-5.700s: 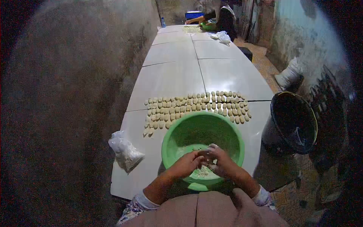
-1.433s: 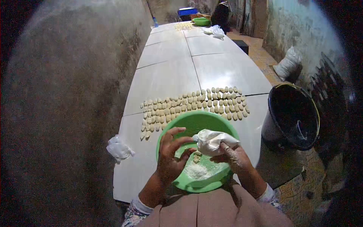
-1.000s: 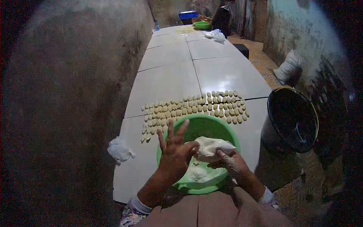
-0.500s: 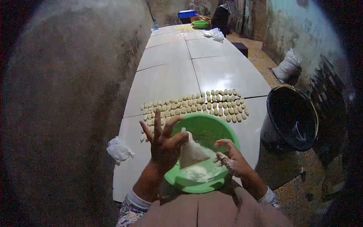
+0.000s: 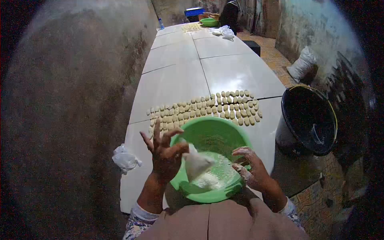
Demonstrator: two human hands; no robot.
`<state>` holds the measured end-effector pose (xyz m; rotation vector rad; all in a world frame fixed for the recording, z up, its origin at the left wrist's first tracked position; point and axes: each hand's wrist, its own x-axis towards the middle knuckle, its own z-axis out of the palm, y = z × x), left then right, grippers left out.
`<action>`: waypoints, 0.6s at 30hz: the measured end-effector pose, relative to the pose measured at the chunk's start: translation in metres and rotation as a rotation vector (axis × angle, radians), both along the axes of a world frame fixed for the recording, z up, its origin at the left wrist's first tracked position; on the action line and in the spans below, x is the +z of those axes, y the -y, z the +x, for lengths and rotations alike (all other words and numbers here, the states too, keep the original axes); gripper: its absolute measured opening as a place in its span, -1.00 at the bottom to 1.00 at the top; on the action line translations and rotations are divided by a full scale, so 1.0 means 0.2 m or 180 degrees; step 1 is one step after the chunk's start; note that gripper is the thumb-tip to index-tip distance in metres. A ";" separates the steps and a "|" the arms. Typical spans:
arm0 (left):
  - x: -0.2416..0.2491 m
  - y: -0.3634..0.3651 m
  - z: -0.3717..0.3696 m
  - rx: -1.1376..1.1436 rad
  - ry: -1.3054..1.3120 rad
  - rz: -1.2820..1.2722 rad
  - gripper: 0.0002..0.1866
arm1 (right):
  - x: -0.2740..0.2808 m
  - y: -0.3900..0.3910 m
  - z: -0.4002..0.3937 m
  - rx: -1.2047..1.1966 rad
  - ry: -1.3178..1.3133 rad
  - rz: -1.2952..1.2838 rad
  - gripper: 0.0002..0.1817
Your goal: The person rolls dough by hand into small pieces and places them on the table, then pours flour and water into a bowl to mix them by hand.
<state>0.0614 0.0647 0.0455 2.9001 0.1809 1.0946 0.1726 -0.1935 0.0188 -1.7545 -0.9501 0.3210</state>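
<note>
My left hand [image 5: 166, 154] is over the left side of a green plastic basin [image 5: 194, 197]. Its thumb and index finger pinch the top of a whitish, floppy, bag-like piece [image 5: 198, 165], while the other fingers spread upward. Blur hides whether that piece is cloth or plastic. White flour [image 5: 214, 180] lies in the basin below it. At the right rim is my right hand [image 5: 254, 168], flour on its fingertips, fingers curved and apart with nothing in them. Just beyond the basin, rows of small oval dough pieces [image 5: 236, 107] cover part of the tiled table [image 5: 176, 88].
A large dark bucket [image 5: 285, 128] stands close on the right. Crumpled white plastic [image 5: 125, 159] lies at the table's left edge. At the far end are another green basin [image 5: 209, 23], a blue crate [image 5: 194, 12], a plastic bag [image 5: 226, 32] and a person in dark clothing [image 5: 229, 16].
My left hand has shifted slightly left with the whitish piece, which now hangs a little more to the left. My right hand has moved slightly right, its fingers still apart.
</note>
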 end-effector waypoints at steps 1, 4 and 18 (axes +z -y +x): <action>-0.02 0.01 0.01 -0.0126 0.0006 -0.0049 -0.90 | 0.01 0.00 0.01 0.0004 0.0027 -0.0005 -0.64; -0.05 0.07 0.00 -0.0218 0.0096 -0.0200 -0.88 | -0.01 0.03 0.00 -0.0023 -0.0072 -0.0035 -0.65; 0.15 -0.30 -0.22 0.0790 0.1212 0.0019 -0.93 | 0.49 0.46 0.19 -0.0958 0.1060 -0.0211 -0.83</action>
